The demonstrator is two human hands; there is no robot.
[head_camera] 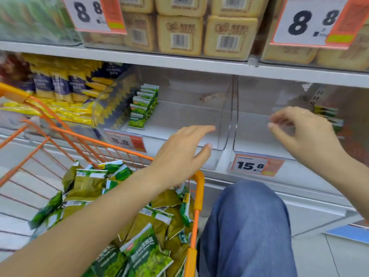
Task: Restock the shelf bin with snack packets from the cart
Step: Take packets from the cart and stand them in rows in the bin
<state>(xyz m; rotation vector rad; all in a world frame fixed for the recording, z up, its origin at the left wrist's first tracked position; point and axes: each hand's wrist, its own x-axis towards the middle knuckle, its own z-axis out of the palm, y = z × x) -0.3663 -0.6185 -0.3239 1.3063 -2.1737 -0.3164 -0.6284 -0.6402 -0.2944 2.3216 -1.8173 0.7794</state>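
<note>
Green snack packets [139, 226] lie heaped in the orange wire cart [196, 196] at the lower left. A clear shelf bin [219, 144] on the middle shelf holds a short row of the same green packets [142, 107] along its left wall. My left hand [179, 154] hovers over the bin's front edge, fingers straight, holding nothing. My right hand [303, 134] hangs in front of the neighbouring clear bin [251, 136], fingers loosely curled and holding nothing.
Yellow and blue packets [60, 84] fill the bin on the left. Beige biscuit packs [199, 33] sit on the shelf above. Price tags reading 8.8 [123, 139] and 15.8 [255, 164] hang on the bin fronts. A knee in blue jeans [245, 226] is beside the cart.
</note>
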